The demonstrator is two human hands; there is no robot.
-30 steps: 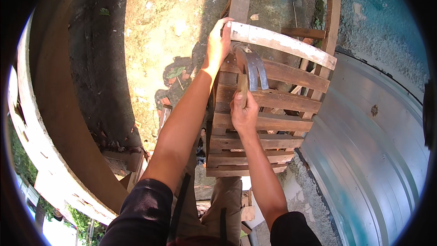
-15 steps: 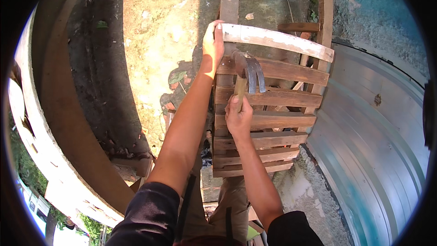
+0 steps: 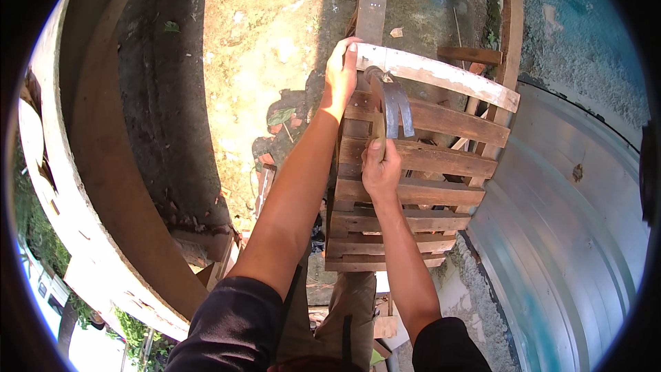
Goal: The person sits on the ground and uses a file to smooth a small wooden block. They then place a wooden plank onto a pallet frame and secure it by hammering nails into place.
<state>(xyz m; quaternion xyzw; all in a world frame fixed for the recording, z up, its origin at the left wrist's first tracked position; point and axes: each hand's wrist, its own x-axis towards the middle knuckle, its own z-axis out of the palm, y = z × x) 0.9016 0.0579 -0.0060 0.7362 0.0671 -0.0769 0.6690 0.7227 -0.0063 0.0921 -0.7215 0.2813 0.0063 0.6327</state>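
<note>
My left hand (image 3: 340, 74) is closed round the left end of a board with worn white paint (image 3: 447, 77), thumb on top. This board lies across the far end of a row of brown wooden slats (image 3: 434, 156) fixed to a long wooden frame (image 3: 372, 7). In my right hand (image 3: 382, 171) is the wooden handle of a claw hammer (image 3: 396, 107). Its dark metal head is over the slats, close to the white board's left end, with the claw curving toward me. Whether the hammer face touches the board I cannot tell.
To the right stands ribbed metal sheeting (image 3: 564, 213) below a rough blue-green wall (image 3: 578, 34). A curved-looking pale board edge (image 3: 69, 186) runs along the left. Sunlit ground (image 3: 258, 34) with leaves and debris lies beyond my left arm.
The hammer head has moved up closer to the white board, its handle now more foreshortened. The whole scene has shifted slightly right and down in the view. My left hand keeps its hold.
</note>
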